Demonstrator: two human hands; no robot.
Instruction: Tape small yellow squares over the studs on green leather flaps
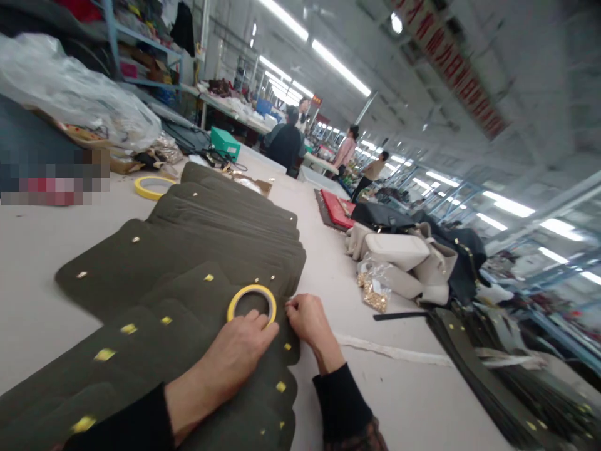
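Note:
Overlapping dark olive panels (188, 244) fan out across the pale table, several with small yellow tape pieces on them and some with small metal fittings. My left hand (241, 351) is closed on the lower edge of a yellow tape roll (251, 288), held over the panels. To its right, my right hand (305, 316) has its fingers pinched together at the panels' right edge; whatever is between the fingertips is too small to make out.
A second yellow tape roll (153, 187) lies at the back left near clear plastic (84, 94). Beige bags (399, 250), a bag of gold fittings (375, 291) and more olive pieces (488, 376) are on the right. People (285, 141) are farther back.

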